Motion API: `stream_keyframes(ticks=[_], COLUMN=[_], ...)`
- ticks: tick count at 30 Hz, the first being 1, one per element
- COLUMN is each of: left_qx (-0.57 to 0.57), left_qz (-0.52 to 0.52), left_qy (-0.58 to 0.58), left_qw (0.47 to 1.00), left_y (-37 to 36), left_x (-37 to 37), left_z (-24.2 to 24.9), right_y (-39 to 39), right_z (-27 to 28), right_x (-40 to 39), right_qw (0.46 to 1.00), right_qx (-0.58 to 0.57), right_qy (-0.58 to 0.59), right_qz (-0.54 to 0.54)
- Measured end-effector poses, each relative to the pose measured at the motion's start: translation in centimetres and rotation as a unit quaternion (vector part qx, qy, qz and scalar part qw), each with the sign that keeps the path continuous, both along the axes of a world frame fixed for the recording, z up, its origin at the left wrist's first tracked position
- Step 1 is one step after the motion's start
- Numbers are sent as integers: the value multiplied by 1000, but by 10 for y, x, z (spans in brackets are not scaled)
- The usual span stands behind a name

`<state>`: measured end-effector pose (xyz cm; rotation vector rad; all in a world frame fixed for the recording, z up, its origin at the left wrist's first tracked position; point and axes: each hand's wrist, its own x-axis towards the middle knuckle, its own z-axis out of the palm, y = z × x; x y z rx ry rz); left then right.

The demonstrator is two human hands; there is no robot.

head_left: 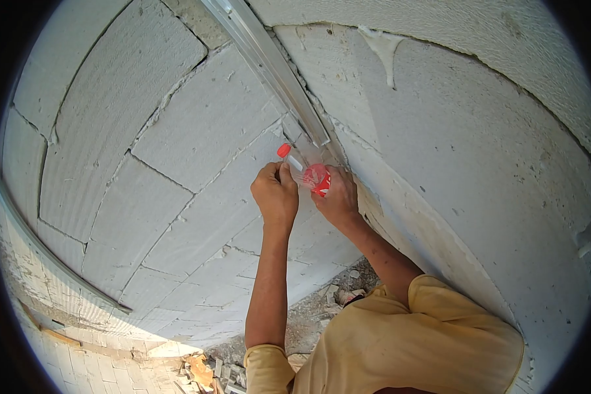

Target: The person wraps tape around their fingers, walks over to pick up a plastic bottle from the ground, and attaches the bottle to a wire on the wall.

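A clear plastic bottle (pixel 317 178) with a red cap and a red label is held in front of the wall corner, its cap tilted up to the left. My left hand (pixel 277 196) is closed at the bottle's side just below the cap, thumb and fingers pinched together. Wrapped around the labelled body is my right hand (pixel 339 197). The fingers partly cover the bottle, and I cannot make out what, if anything, is inside it. Right above the bottle is the lower end of a metal channel (pixel 279 79) running along the corner.
Pale block walls (pixel 226 118) meet at the corner, with a smooth wall face (pixel 453 157) on the right. Another metal strip (pixel 59 262) is at the lower left. Rubble (pixel 338 292) and broken pieces (pixel 226 374) lie on the ground below.
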<state>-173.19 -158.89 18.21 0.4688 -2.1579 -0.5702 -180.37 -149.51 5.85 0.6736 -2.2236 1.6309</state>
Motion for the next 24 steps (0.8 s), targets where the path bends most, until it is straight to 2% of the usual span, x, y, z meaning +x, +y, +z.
stream_keyframes(ticks=[4, 6, 7, 10, 12, 16, 18, 22, 24], left_qx=[27, 106, 104, 82, -81, -54, 213, 179, 80], left_qz=[3, 12, 11, -25, -52, -60, -73, -65, -55], left_qy=[-38, -67, -65, -30, -10, -19, 17, -37, -83], left_qw=[999, 992, 992, 996, 995, 997, 974, 981, 992], left_y=[0, -5, -6, -16, -24, -31, -32, -45, -48], left_x=[0, -6, -7, -8, -8, -6, -11, -14, -17], left_z=[19, 19, 18, 9, 5, 4, 0, -5, -6], right_y=[1, 1, 1, 1, 8, 2, 0, 4, 7], right_z=[-4, -2, 0, 6, 17, 8, 4, -4, -7], right_x=[1, -1, -4, -14, -14, -7, -6, -2, -2], right_qw=[998, 997, 997, 999, 995, 994, 986, 986, 987], right_qx=[-18, -6, -8, -34, -45, -55, -73, -61, -64], right_qy=[58, 64, 66, 21, -69, -70, -90, -93, -92], right_qz=[-30, -30, -32, 14, 63, 67, 119, 120, 113])
